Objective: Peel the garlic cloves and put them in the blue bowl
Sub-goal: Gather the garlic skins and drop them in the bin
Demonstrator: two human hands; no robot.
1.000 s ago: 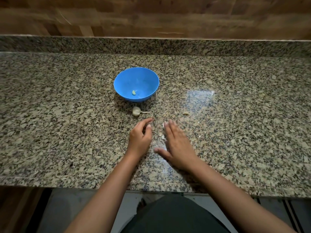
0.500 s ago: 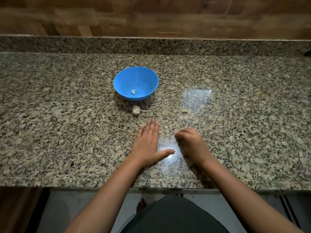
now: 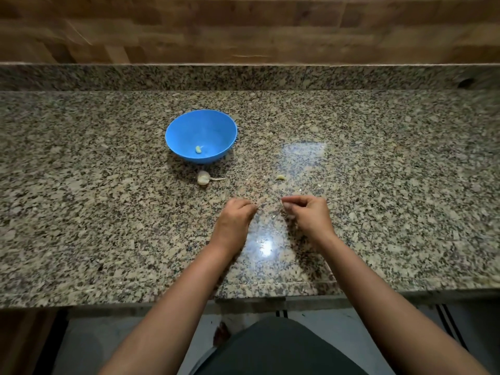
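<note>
Both hands are down at the desk (image 3: 378, 185), near its front edge, with a gap of bare stone between them. The left hand (image 3: 236, 216) has its fingers curled in and the tips bunched toward the thumb, so a tight little grip. There's a pale speck right at the tips, but it's way too small to tell if it's actually pinched or just lying next to them. The right hand (image 3: 309, 213) is much the same: fingers curled, tips pressed together and pointing across at the left hand. I can't tell if that grip has anything in it either. The two sets of fingertips are near each other but not touching

The bowl (image 3: 189, 125) sits upright further back and a bit to the left, well apart from the hands. One peeled clove (image 3: 198, 149), yellowish, lies in the bottom of it. Just in front of the bowl on the desk is a second clove (image 3: 203, 177), whitish, with a thin stalk sticking out to the right. It's near the bowl but not touching it. Off to the right of that, a small yellowish bit (image 3: 281, 177) lies on the stone, just beyond the right hand. Behind the desk is a wood wall (image 3: 243, 28)
</note>
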